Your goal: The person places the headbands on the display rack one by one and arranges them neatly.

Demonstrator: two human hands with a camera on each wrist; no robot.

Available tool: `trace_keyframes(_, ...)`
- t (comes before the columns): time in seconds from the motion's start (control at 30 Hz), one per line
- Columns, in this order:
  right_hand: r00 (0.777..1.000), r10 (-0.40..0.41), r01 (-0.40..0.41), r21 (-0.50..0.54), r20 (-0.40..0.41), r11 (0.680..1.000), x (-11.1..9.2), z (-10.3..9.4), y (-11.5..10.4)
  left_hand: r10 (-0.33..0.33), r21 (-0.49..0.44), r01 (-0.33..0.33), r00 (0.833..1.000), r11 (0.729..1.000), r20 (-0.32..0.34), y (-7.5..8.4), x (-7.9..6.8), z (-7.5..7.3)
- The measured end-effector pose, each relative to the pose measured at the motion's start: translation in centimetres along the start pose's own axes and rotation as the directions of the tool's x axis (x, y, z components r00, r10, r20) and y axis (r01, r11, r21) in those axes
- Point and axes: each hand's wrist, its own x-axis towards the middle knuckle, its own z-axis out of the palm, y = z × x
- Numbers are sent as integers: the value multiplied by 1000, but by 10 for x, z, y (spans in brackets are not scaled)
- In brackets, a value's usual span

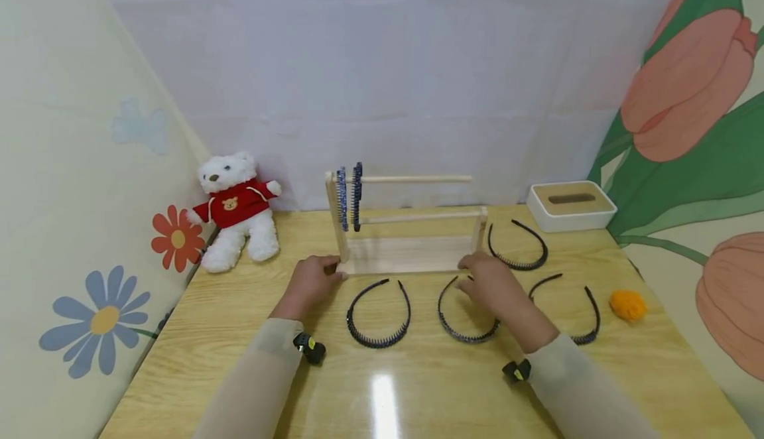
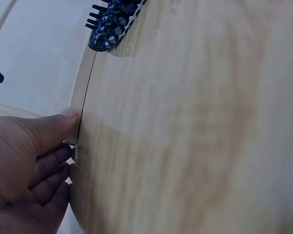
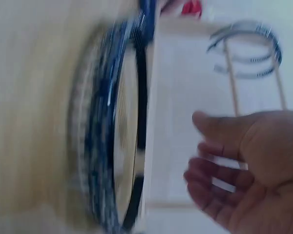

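Note:
A pale wooden rack (image 1: 412, 254) with two horizontal rods stands at the back of the table. Two toothed, dark blue headbands, one glittery (image 1: 342, 200) and one beside it (image 1: 357, 193), hang at the rods' left end. At the rack's left front corner, my left hand (image 1: 310, 278) pinches the wood, its thumb on the edge in the left wrist view. My right hand (image 1: 492, 283) is by the right end, fingers loosely bent and apart from the rack in the blurred right wrist view. Under it lies a headband (image 1: 468, 339), partly hidden; another headband (image 1: 379, 343) lies left of it.
More dark headbands lie to the right, one behind (image 1: 519, 266) and one nearer (image 1: 585, 339). An orange fluffy thing (image 1: 628, 305) is close to the right edge. A white tissue box (image 1: 572, 207) stands back right, a white teddy bear (image 1: 235, 217) in a red top back left.

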Motion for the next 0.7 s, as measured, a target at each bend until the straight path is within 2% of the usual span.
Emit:
trace_keyframes(0.1,982,-176,175,21,64,984,-6,9,-21,4,-3,-4,1000,1000,2,-2,0,-1)
trace_keyframes(0.17,952,-285,281,43,113,959,-9,17,-32,10,-3,-10,1000,1000,6,-3,0,-2)
trace_keyframes(0.27,902,-396,390,69,170,918,-10,30,-46,13,-1,-13,1000,1000,8,-2,-1,-3)
trace_keyframes(0.43,847,-476,476,64,237,877,-6,48,-64,3,3,-3,1000,1000,-2,-2,-2,-4)
trace_keyframes(0.53,827,-493,506,24,271,862,-4,56,-69,2,3,-2,1000,1000,1,-2,-1,-4)
trace_keyframes(0.7,795,-536,573,-61,284,817,-3,63,-72,1,6,-1,1000,1000,8,-1,-1,-4)
